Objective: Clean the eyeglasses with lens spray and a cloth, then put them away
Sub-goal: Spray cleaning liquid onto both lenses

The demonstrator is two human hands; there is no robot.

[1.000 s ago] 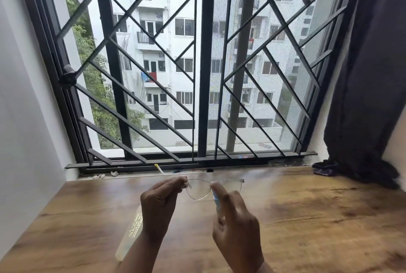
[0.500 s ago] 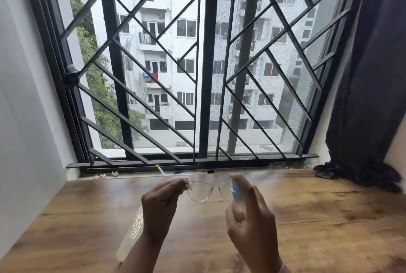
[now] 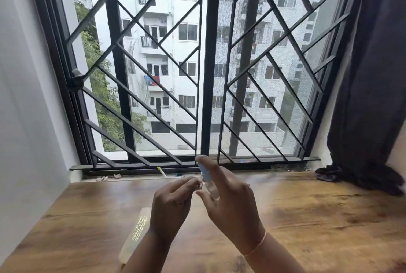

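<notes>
Above the table point(image 3: 307, 217), spray bottle point(image 3: 205, 173) in right hand's point(image 3: 230, 204) closed grip, left hand point(image 3: 171, 206) pinched beside it.

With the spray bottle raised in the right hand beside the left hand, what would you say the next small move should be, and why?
Probably press the nozzle once more, aimed at the lens. The right hand holds the spray bottle upright with a finger on top, close to the left hand, which pinches something small; the glasses are barely visible here. No cloth shows.

You have two hands point(image 3: 173, 204) raised above the wooden table point(image 3: 318, 217), one spray bottle point(image 3: 206, 175), one pale case point(image 3: 136, 235) on the table, one dark curtain point(image 3: 369, 74) at its right.
</notes>
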